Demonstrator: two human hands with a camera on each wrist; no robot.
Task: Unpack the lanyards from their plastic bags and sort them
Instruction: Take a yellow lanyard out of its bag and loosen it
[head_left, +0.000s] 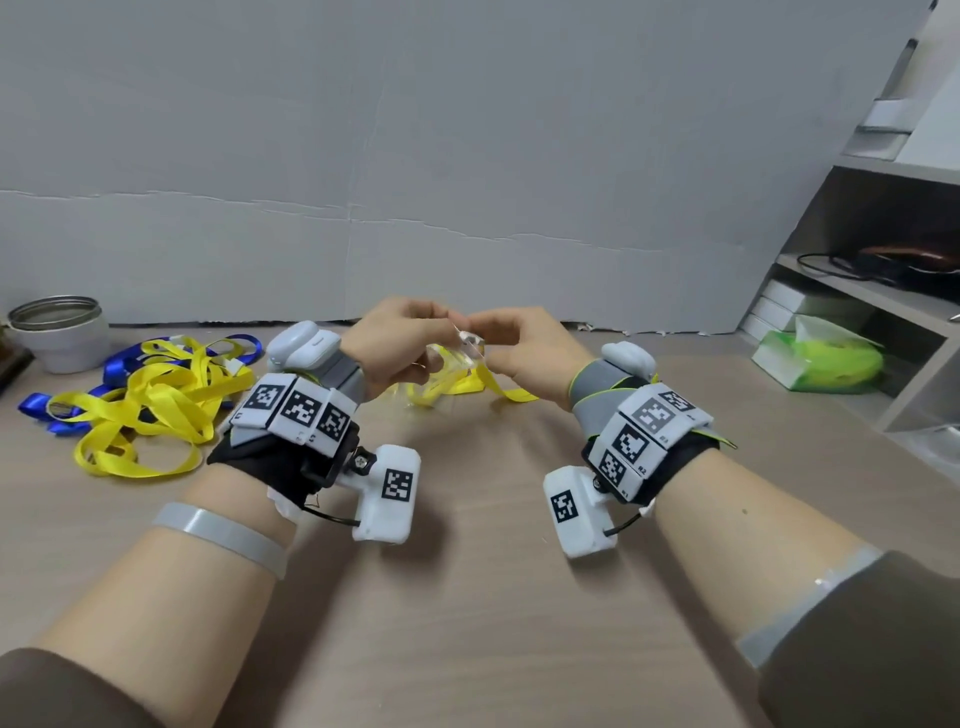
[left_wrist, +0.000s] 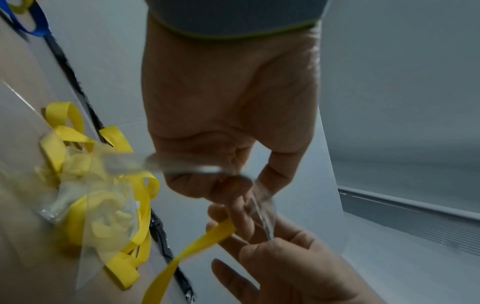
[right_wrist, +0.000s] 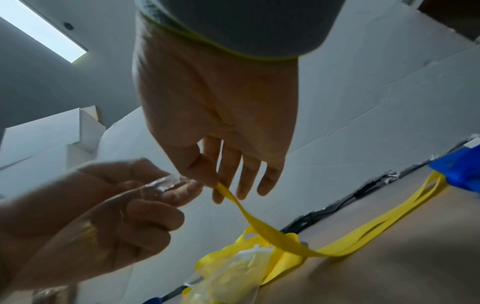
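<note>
My two hands meet above the wooden table (head_left: 467, 597). My left hand (head_left: 441, 322) pinches the mouth of a clear plastic bag (right_wrist: 166, 184) with curled fingers. My right hand (right_wrist: 217, 185) pinches the end of a yellow lanyard (right_wrist: 259, 224) between thumb and forefinger, right at the bag. The strap hangs down from my hands to the table (left_wrist: 182, 253). Under my hands lies a bagged yellow lanyard (left_wrist: 103, 207). A loose pile of yellow and blue lanyards (head_left: 145, 400) lies at the left.
A metal-rimmed cup (head_left: 57, 332) stands at the far left, behind the pile. A grey board (head_left: 467, 156) closes off the back of the table. At the right stands a shelf unit (head_left: 883, 306) with a green tissue pack (head_left: 821, 358) beside it.
</note>
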